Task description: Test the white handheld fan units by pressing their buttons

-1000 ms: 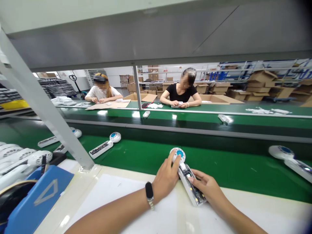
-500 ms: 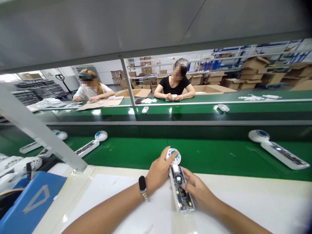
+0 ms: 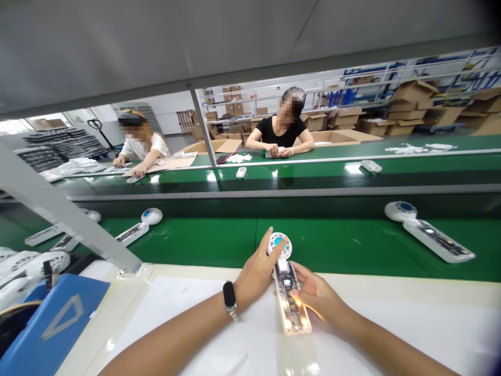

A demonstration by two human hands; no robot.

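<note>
Since the earlier frame, the near belt (image 3: pixel 219 235) is carrying its fan units (image 3: pixel 151 217) toward 9 o'clock, and warm lights are now glowing in the device (image 3: pixel 291 308) you are holding, close before you at 12 o'clock. Your left hand (image 3: pixel 252 279) is curling around its round head, one finger crossing the blue centre; your right hand (image 3: pixel 324 300) is keeping a narrow grip on the open body, thumb touching the circuit board. If this thumb is pressing too strongly, bare parts could be bending or coming loose. The head is reaching above the moving belt, so the unit (image 3: pixel 438 240) coming from 2 o'clock could be knocking it.

At 8 o'clock a blue bin (image 3: pixel 27 334) is standing; what it is containing, you cannot tell. Farther, behind the black-shirted co-worker (image 3: pixel 279 133), an open carton (image 3: pixel 348 137) toward 1 o'clock is holding some white pieces, while the carton (image 3: pixel 230 145) near 11 o'clock is hiding its inside.
</note>
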